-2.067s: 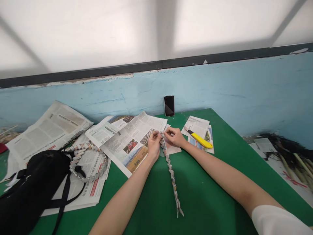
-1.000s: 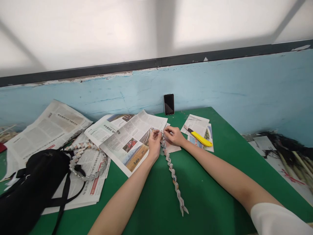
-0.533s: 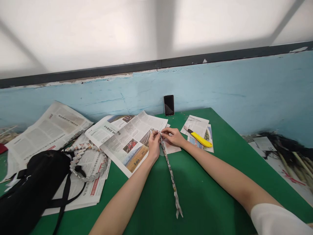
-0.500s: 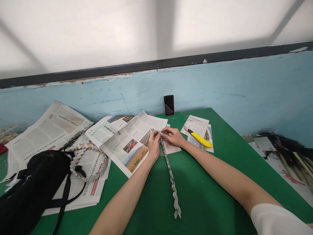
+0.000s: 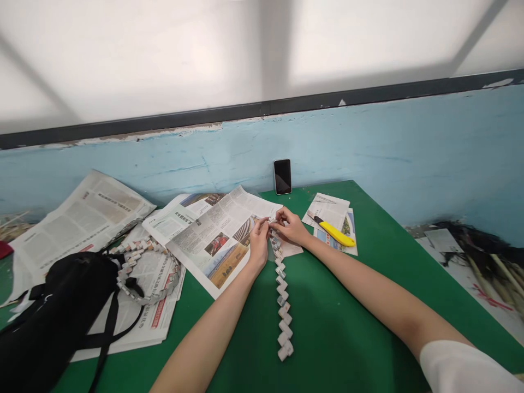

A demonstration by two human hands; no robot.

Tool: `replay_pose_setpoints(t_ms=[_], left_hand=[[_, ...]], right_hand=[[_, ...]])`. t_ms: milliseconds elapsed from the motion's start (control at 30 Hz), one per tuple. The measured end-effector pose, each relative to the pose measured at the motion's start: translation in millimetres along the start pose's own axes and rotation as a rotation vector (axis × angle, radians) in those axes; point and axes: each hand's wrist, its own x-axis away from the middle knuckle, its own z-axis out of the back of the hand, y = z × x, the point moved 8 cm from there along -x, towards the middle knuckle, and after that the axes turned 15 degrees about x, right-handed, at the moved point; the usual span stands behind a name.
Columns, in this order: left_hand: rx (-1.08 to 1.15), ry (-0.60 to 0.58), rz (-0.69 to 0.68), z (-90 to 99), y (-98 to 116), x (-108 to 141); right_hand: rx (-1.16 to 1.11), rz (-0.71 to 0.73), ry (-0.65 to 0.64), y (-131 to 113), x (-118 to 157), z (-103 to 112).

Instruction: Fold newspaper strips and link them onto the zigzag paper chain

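A zigzag chain of folded newspaper (image 5: 283, 305) runs from my fingers down the green table toward me, its broad face turned up. My left hand (image 5: 259, 240) pinches the chain's far end from the left. On the other side, my right hand (image 5: 290, 226) is closed at the same end, thumb and forefinger together. The fingers hide the last links and whatever small piece lies between them. Under and beyond my hands lies an open newspaper sheet (image 5: 196, 240).
A yellow utility knife (image 5: 335, 233) rests on cut newspaper pieces (image 5: 327, 206) at the right. Against the blue wall leans a phone (image 5: 282, 177). To the left are a black bag (image 5: 69, 305), a looped paper chain (image 5: 176, 273) and newspapers (image 5: 82, 218) on the green table (image 5: 335, 327).
The paper chain has turned from its narrow edge to its broad zigzag face, and its near end has shifted slightly left. Both hands stay at the far end; the right fingers have risen slightly.
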Motion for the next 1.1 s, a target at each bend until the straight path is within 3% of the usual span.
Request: replay_pose_setpoints(t_ms=[200, 567, 1100], left_hand=[[0.037, 0.000, 0.007, 1.0, -1, -1], [-0.009, 0.038, -0.026, 5.5, 0, 0], [-0.031, 0.027, -0.066, 9.3, 0, -3]], right_hand=[[0.025, 0.098, -0.023, -10, 3, 0], [0.027, -0.007, -0.021, 7, -3, -6], [0.151, 0.040, 0.009, 3, -3, -3]])
